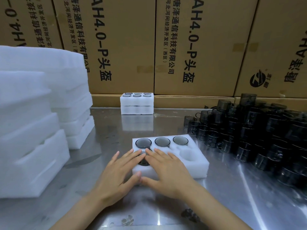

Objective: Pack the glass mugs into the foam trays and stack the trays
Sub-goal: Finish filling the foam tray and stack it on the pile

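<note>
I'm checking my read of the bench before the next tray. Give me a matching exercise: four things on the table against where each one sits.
Things:
1. near foam tray
2. stacked packed trays
3. pile of loose mugs
4. stack of unfilled foam

Places:
A. far side of the table, against the cartons
B. right side of the table
C. under both hands, front centre
D. left side of the table

Pairs: 1-C, 2-A, 3-B, 4-D
</note>
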`<state>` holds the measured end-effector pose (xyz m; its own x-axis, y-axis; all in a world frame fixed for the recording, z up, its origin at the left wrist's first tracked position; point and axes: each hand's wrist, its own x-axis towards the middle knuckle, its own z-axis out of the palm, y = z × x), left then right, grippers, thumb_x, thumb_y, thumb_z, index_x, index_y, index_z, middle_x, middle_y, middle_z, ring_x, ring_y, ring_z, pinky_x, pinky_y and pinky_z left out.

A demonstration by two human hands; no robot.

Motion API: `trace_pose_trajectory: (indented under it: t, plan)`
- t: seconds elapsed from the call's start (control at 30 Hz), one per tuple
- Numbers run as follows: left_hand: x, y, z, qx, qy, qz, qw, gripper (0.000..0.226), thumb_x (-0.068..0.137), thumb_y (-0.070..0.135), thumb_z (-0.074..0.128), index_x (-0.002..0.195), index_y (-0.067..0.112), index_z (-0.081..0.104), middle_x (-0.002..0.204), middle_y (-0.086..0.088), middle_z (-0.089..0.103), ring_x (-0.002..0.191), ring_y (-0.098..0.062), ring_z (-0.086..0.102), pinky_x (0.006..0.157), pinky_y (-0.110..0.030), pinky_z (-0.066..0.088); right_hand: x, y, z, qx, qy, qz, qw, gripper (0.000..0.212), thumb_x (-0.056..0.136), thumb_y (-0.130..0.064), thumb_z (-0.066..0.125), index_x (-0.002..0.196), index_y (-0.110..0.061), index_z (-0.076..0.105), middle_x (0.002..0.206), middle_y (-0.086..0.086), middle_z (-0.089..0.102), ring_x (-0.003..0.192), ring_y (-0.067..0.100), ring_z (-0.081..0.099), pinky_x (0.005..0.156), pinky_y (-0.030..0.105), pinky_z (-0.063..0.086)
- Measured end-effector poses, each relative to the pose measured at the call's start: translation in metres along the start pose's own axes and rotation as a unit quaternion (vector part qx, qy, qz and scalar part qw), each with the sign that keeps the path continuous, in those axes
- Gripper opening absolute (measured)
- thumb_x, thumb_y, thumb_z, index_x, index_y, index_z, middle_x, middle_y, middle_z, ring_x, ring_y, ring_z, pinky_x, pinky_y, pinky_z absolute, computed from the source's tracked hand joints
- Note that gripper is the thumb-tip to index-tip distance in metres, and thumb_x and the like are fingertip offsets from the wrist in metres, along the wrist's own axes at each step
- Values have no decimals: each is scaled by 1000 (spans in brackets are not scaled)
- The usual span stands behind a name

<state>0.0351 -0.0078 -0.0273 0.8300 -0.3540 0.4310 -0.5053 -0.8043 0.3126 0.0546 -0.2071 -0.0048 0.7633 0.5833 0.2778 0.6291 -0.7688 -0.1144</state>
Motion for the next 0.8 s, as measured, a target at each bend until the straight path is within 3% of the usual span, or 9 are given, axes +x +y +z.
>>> trace_pose_trajectory:
  t: [0.1,0.17,0.27,0.37,0.43,0.5,0.57,0.7,0.8]
  plan:
    - [1,-3,4,19,-13,-5,1000,65,84,72,21,144,47,14,150,33,16,141,10,2,116,-24,-7,-1,7,-8,83,27,-13,996,63,89,-54,50,146,-34,30,154,-17,25,143,1,12,113,21,11]
    - [3,-5,5,21,-5,-10,1000,68,81,75,25,142,48,14,148,35,16,140,12,1,115,-22,-8,-2,20,-17,202,111,31,973,47,88,-40,57,133,-31,50,138,-17,47,132,-3,30,107,10,19]
    - [5,-6,9,13,32,-6,999,67,79,72,34,140,46,24,145,34,24,140,12,8,115,-21,-5,-8,61,-31,259,272,164,912,22,91,-23,57,112,-26,64,112,-17,61,114,5,49,95,18,35]
    - [10,-9,10,-41,56,-6,998,64,78,67,40,137,43,35,142,30,35,139,7,21,117,-26,7,-19,115,-47,179,328,280,884,25,91,-16,54,114,-18,64,116,-3,63,116,18,50,91,27,37]
    - [19,-9,10,-150,103,-24,983,53,82,59,41,131,39,47,135,27,48,131,4,37,112,-23,23,-28,147,-61,98,328,333,878,30,91,-19,54,121,-15,60,124,2,59,122,23,44,94,36,39]
    - [32,-9,11,-271,188,-79,941,37,89,49,40,120,35,57,124,19,59,120,3,48,100,-13,33,-32,175,-80,25,333,369,867,35,92,-22,54,126,-13,55,131,7,54,126,28,40,97,43,39]
    - [47,-15,15,-339,259,-158,891,29,98,37,37,113,28,60,119,8,63,116,-6,53,94,-14,35,-32,196,-100,-40,321,398,859,40,93,-24,54,130,-11,51,135,9,50,127,31,38,99,46,38]
    - [63,-32,23,-443,296,-263,804,40,104,28,27,122,8,56,124,-16,58,108,-21,51,93,-30,32,-23,227,-127,-118,219,455,855,47,96,-30,48,139,-12,41,142,9,44,129,33,32,100,46,34]
    - [65,-37,25,-447,306,-275,794,43,104,28,27,123,3,56,119,-16,58,104,-21,50,91,-31,32,-19,239,-134,-194,105,495,841,41,97,-36,47,130,-14,47,133,10,50,126,32,33,99,44,33]
